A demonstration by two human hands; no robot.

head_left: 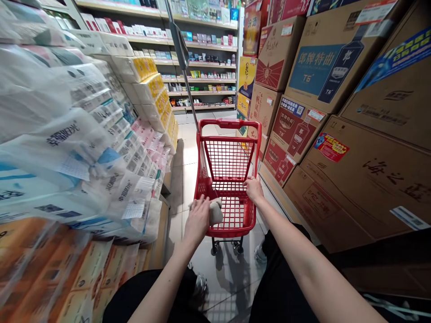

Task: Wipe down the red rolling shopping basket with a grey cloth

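Resting on cart rim, hands face open aisle.

One view only, worn on the person's head, faces forward and down along a shop aisle. Both arms enter from the near edge. The left hand and right hand sit close, mid-frame, at a cart. Packs crowd the near left, boxes the right; shelves lie far ahead. Edges bend and blur.
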